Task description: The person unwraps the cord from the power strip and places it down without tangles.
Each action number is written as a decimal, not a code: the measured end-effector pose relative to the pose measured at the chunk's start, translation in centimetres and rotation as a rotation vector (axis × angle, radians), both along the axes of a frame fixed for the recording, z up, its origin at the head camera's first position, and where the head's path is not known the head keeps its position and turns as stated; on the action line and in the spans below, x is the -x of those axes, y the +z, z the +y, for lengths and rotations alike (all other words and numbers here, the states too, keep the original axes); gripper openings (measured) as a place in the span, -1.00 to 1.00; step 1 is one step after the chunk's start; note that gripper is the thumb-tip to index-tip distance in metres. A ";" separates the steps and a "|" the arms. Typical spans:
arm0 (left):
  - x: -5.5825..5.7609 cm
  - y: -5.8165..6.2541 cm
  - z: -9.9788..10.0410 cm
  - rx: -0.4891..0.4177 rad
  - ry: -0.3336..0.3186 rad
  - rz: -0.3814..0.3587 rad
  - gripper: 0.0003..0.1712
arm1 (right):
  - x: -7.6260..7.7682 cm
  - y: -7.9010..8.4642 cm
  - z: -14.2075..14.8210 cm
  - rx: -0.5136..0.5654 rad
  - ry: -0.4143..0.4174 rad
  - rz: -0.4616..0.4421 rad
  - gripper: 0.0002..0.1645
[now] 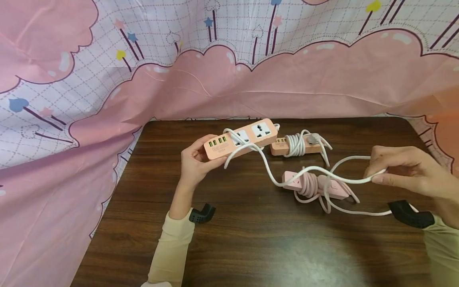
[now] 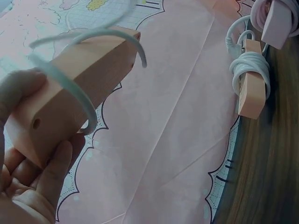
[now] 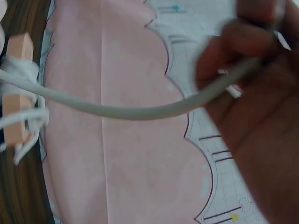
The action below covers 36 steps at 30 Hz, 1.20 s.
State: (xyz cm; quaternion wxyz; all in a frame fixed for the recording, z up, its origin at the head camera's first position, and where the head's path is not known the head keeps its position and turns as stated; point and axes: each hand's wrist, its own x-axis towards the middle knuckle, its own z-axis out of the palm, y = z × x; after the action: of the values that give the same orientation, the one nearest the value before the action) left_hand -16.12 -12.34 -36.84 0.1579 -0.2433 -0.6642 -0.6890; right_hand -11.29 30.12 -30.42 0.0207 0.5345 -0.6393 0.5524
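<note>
Peach power strip (image 1: 252, 135) sits raised above the worktop (image 1: 244, 243), its long axis slanting from the left hand (image 1: 195, 157) up and rightward in the head view. The left hand, the nearer one, has its fingers clamped on the USB-port end. A white cord (image 1: 353, 181) crosses the socket face and sags rightward to the right hand (image 1: 405, 165), whose fingers pinch it well apart from the strip. Beyond lies a cord-wrapped peach strip (image 1: 279, 150); under the sagging cord, a pink one (image 1: 337, 189).
</note>
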 end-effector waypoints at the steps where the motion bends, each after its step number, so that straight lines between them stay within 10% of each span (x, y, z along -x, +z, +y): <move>1: 0.1 0.1 0.0 -0.013 0.004 -0.001 -0.35 | 0.1 -0.3 0.4 -0.074 -0.012 0.011 -0.76; 7: 0.1 0.6 -0.3 -0.076 -0.004 -0.006 -0.34 | 0.0 -2.1 1.4 -0.486 -0.370 0.133 -0.40; 15: -0.3 1.7 -0.4 -0.066 -0.023 0.014 -0.35 | 0.3 -4.6 3.4 -0.808 -0.722 0.172 -0.58; 25: -0.5 2.2 -0.1 -0.051 -0.054 0.017 -0.34 | 0.3 -8.1 6.9 -1.033 -0.651 -0.062 -0.77; 36: -0.6 2.4 -0.1 -0.061 -0.056 0.023 -0.36 | -0.1 -10.6 7.9 -0.978 -0.665 -0.222 -0.82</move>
State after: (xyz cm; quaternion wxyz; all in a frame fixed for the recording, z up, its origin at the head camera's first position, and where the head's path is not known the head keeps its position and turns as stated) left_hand -15.47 -12.41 -34.40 0.1536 -0.2647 -0.6338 -0.7103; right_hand -11.16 38.00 -41.01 -0.1230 0.1925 -0.9505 0.2105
